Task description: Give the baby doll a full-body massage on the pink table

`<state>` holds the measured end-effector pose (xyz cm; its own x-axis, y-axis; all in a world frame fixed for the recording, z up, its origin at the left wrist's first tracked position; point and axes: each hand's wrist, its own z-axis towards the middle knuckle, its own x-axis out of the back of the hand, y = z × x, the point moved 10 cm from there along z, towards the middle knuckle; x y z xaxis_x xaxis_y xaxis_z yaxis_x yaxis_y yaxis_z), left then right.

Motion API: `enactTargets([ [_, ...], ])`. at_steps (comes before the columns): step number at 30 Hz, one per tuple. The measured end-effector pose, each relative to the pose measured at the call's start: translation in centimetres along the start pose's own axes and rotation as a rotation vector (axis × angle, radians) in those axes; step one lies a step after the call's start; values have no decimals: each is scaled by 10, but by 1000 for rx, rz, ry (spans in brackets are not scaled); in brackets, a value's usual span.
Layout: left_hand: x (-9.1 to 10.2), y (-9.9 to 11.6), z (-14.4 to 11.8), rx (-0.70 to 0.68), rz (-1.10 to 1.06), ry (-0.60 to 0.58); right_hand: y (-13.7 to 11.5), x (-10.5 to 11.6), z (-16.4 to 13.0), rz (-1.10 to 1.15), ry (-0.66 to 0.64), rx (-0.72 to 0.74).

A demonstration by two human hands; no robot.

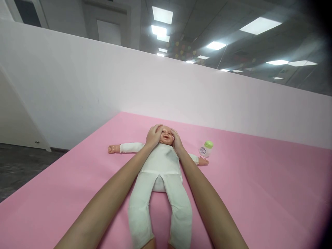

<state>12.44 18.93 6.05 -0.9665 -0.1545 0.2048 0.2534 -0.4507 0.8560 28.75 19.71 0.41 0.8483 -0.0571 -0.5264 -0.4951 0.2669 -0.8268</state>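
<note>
A baby doll point(162, 159) with a cloth body lies on its back, its arms spread out and its head at the far end. My left hand point(154, 135) cups the left side of the doll's head, fingers curved over the temple and forehead. On the opposite side, my right hand point(176, 141) rests against the head and cheek, with fingertips near the brow. The doll's face shows between my two hands; its ears are covered. Just beyond the doll's hand on the right stands a small clear bottle point(204, 151) with a green cap.
The doll lies on a pink padded surface point(249, 186). A white wall panel point(181, 93) borders it at the back. Dark floor point(20, 166) and a pale door point(20, 110) are visible at the left. Ceiling lights point(259, 26) shine above the panel.
</note>
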Motion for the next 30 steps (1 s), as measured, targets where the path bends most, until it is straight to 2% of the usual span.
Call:
enactTargets([
  [3,0,1,0,10,15,-2,5,2,2,-2,6,-30],
  [11,0,0,-2,17,6,-3,-1,-2,-2,-59,-47,6],
  [18,1,1,-1,10,24,-7,5,4,2,-34,8,-38],
  [26,1,1,-2,15,13,-3,-1,-4,-4,-43,-49,-11],
  [30,1,0,-1,16,8,-1,0,-2,-2,-42,-32,-14],
])
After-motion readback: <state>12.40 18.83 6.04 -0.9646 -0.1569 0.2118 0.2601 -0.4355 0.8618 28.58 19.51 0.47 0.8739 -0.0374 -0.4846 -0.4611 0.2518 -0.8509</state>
